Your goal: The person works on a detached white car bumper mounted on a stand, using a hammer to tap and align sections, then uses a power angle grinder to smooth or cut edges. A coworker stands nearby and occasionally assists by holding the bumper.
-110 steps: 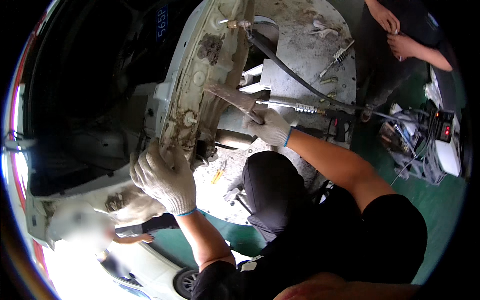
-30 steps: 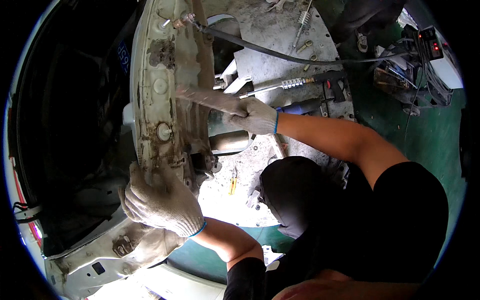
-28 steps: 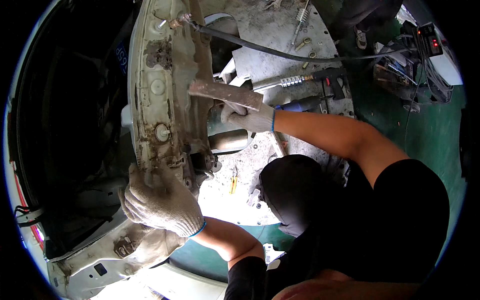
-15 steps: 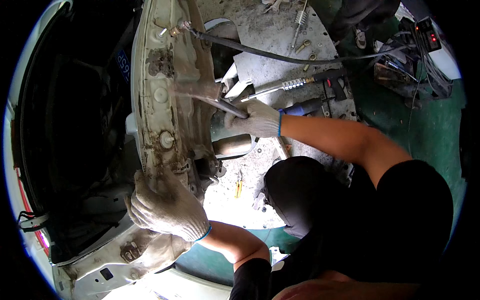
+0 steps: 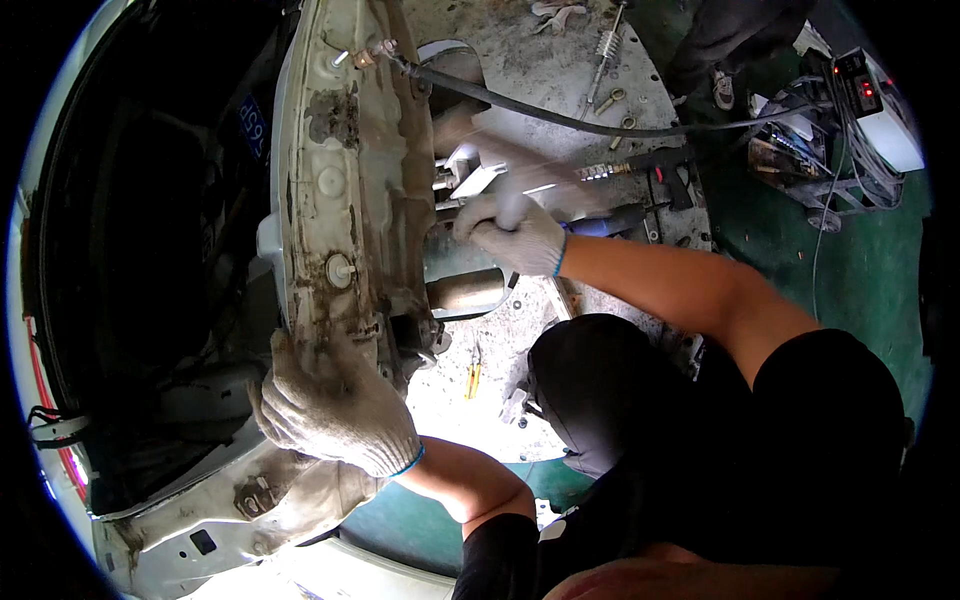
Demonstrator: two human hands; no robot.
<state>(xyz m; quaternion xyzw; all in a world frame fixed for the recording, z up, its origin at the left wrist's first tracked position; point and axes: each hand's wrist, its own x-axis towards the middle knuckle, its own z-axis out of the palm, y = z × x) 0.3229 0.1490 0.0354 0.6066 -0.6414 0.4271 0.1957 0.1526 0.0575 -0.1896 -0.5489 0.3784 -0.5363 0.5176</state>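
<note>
In the head view, the right hand point(image 5: 515, 235) in its white glove is wrapped around the handle of the hammer point(image 5: 535, 165). Half a second ago, the hammer's head was over the pale, rusty car beam point(image 5: 335, 190), to the left of that hand; now it has swung away and is a brown smear just above the hand. The left hand point(image 5: 335, 405) has stayed at the lower part of the same beam, lower and to the left of the right hand. The black hose point(image 5: 560, 118), higher than the right hand, and the yellow-handled pliers point(image 5: 473, 380), below it, lie about as they did. The hammer is so blurry that its edges are hard to see, and the fingers hide most of its handle. I can't tell if the left hand is holding tight or just resting, because its fingertips don't show well. A black and red tool point(image 5: 675, 180) to the right of the right hand is partly lost behind the smear. The other person's shoe point(image 5: 722, 90) shows far up to the right, with the body cut off.
</note>
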